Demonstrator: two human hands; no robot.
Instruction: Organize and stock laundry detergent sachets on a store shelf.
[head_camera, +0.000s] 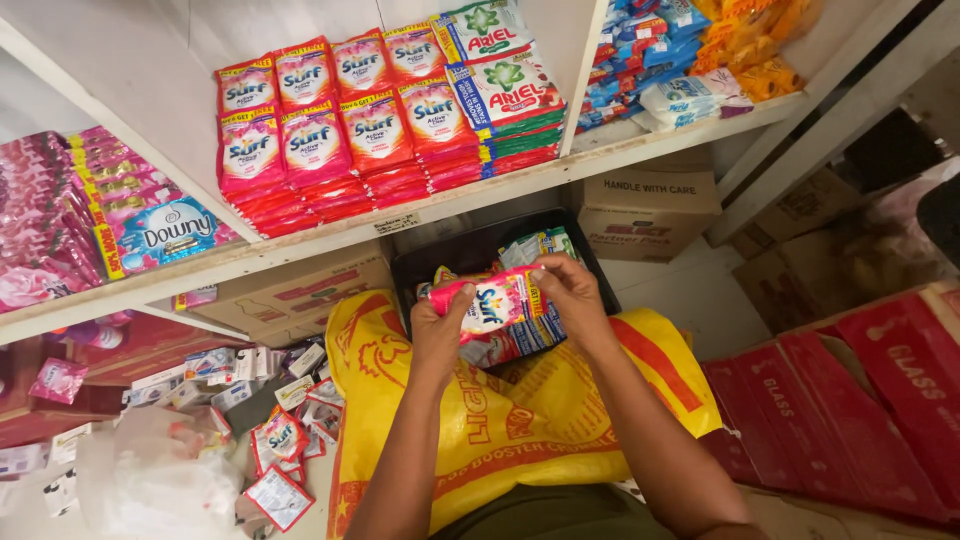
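Both hands hold a stack of flat pink and white sachets (497, 305) over a black tray (440, 258). My left hand (438, 325) grips the stack's left end. At the right end my right hand (570, 295) pinches the top. More sachets, green and blue, lie in the tray behind the stack. Directly below my arms a yellow woven sack (520, 420) with red print lies on my lap.
A white shelf (330, 238) above carries rows of red-pink sachet packs (340, 130), green-red packs (505, 95) and pink pouches (60, 215). Cardboard boxes (645, 205) stand under it. Loose sachets (285, 440) litter the floor at left; red cartons (850, 410) lie at right.
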